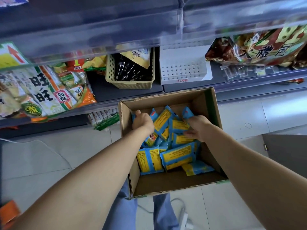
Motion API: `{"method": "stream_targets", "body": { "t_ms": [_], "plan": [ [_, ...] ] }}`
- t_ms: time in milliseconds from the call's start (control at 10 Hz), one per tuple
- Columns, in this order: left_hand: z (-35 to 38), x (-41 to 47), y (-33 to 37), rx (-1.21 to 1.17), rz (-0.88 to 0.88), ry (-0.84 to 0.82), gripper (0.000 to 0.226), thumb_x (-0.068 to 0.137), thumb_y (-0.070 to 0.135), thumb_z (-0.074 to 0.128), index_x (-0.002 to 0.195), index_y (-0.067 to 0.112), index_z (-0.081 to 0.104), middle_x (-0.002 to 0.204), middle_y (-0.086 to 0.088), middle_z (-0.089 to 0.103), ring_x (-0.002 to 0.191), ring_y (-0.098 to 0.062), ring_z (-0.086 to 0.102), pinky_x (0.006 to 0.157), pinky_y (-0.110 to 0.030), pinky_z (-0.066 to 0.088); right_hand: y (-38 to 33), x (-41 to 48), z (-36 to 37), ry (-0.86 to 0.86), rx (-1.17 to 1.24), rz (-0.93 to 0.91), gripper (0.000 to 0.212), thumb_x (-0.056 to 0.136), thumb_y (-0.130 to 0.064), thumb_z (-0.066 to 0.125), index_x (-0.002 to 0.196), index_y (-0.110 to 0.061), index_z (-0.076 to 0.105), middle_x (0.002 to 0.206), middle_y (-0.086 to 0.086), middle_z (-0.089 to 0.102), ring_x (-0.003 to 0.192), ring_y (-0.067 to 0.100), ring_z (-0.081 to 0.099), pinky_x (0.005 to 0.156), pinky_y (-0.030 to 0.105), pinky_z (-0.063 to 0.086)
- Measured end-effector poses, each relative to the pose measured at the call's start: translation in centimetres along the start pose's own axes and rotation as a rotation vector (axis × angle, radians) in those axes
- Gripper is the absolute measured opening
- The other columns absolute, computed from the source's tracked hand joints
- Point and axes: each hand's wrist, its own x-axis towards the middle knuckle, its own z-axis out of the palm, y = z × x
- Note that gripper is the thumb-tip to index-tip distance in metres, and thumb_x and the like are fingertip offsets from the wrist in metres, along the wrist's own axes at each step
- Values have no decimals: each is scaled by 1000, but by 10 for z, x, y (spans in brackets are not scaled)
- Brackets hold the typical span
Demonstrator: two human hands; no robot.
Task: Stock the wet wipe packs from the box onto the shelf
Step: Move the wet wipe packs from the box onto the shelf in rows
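An open cardboard box (127,146) stands on the floor in front of the shelf (126,93), holding several blue and yellow wet wipe packs (177,156). Both my hands are inside the box. My left hand (142,122) is closed on a pack at the box's far left corner, mostly hiding it. My right hand (197,128) grips blue and yellow packs in the far right of the pile. An empty white perforated bin (182,70) sits on the shelf just behind the box.
A beige basket (131,82) with dark packets stands left of the white bin. Big snack bags (43,90) fill the shelf's left side, more bags (259,48) lie at the right. A white cable (181,211) runs over the tiled floor by my legs.
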Motion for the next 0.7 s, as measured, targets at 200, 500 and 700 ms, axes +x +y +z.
{"method": "stream_targets", "body": {
  "t_ms": [200,500,700],
  "plan": [
    [-5,-7,-1,-48,35,-33,34,85,-7,59,117,1,54,120,-13,63,109,-30,62,80,-34,50,-1,-17,0,29,129,6,35,96,-41,43,115,-13,49,109,19,59,79,27,62,86,36,56],
    [-75,-56,-6,-55,39,-59,31,82,8,66,110,-5,61,120,-17,64,109,-25,63,83,-31,52,-15,-80,-9,91,-95,-263,26,82,-39,69,90,-18,56,83,1,56,76,21,64,80,36,59],
    [-147,-113,-13,-120,98,1,24,77,21,76,85,1,64,109,-12,70,100,-24,67,71,-26,48,-41,-151,-32,52,-324,-457,33,82,0,59,114,3,60,90,10,55,79,23,54,71,35,50]
  ]
}}
